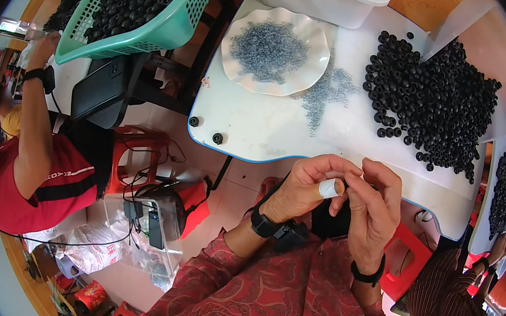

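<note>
- Red patterned shirt (262,292), bottom centre; above it, left hand (312,187) and right hand (373,210) meet, fingers narrowed; cannot tell what they grip.
- Upper right, many loose black beads (426,107) seemingly remain; whether any are finished doesn't show.

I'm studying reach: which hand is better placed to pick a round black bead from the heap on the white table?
Probably the right hand: it is nearer the heap of round black beads. The left hand, with its white-wrapped thumb, sits farther left.
</note>
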`<action>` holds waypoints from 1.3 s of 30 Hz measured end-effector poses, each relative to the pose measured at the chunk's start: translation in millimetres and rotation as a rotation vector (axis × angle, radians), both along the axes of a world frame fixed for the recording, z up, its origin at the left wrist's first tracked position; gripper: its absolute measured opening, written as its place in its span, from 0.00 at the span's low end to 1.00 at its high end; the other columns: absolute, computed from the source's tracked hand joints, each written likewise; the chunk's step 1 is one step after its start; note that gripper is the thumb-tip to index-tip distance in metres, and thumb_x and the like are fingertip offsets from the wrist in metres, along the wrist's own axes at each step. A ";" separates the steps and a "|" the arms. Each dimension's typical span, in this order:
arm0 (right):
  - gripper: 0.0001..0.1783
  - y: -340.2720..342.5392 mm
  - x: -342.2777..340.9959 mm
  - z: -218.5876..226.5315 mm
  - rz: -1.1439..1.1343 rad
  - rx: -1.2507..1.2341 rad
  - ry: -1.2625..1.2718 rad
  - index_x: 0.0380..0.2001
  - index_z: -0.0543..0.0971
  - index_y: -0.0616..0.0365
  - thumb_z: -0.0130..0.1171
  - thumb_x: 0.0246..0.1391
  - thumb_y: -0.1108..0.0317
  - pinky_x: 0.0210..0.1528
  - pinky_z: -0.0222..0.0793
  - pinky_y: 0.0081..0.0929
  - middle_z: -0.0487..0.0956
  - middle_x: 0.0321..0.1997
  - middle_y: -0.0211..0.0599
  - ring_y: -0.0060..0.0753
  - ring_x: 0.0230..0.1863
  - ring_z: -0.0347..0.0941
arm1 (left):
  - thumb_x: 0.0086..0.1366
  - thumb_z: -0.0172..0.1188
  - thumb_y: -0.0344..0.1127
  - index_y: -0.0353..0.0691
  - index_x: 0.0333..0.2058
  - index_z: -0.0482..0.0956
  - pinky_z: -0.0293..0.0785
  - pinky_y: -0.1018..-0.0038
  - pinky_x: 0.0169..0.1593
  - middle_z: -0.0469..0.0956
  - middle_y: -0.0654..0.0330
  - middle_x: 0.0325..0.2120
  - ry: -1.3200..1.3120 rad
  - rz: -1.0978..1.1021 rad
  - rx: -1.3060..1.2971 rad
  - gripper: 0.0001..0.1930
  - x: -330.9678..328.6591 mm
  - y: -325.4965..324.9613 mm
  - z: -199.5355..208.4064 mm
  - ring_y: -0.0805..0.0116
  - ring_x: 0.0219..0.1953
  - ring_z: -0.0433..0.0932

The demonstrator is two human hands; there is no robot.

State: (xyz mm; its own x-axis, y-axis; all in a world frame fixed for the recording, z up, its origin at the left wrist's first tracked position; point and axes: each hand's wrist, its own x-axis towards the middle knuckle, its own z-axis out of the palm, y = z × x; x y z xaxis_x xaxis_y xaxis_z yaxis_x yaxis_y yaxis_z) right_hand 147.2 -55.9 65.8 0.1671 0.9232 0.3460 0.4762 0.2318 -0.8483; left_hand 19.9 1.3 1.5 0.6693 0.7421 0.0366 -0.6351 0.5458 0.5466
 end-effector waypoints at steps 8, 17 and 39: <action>0.07 5.8 9.4 -4.3 0.010 0.009 -0.128 0.39 0.80 0.61 0.56 0.59 0.77 0.38 0.72 0.23 0.69 0.52 0.44 0.30 0.39 0.75 | 0.66 0.58 0.32 0.29 0.50 0.71 0.76 0.78 0.28 0.78 0.57 0.33 0.055 0.012 -0.014 0.17 3.0 -0.7 0.8 0.74 0.25 0.78; 0.06 8.4 16.9 -7.6 0.057 -0.027 -0.170 0.39 0.78 0.59 0.56 0.58 0.76 0.38 0.71 0.26 0.71 0.51 0.45 0.34 0.40 0.75 | 0.66 0.57 0.32 0.29 0.50 0.71 0.80 0.76 0.30 0.78 0.56 0.35 0.110 -0.013 -0.041 0.17 5.7 -1.7 1.2 0.74 0.27 0.78; 0.08 9.3 22.5 -14.7 0.064 -0.084 -0.070 0.38 0.79 0.59 0.56 0.55 0.79 0.39 0.72 0.23 0.75 0.47 0.41 0.31 0.39 0.76 | 0.68 0.56 0.34 0.27 0.51 0.70 0.83 0.71 0.31 0.78 0.53 0.38 0.191 -0.007 -0.030 0.18 7.1 -2.6 -1.0 0.69 0.29 0.81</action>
State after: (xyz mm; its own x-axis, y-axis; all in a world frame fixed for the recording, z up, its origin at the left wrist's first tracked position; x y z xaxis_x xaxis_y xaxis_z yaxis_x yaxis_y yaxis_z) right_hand 169.6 -46.5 51.2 0.0852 0.9575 0.2754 0.5214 0.1927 -0.8313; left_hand 27.0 -1.3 0.4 0.6671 0.7363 -0.1134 -0.5175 0.5676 0.6403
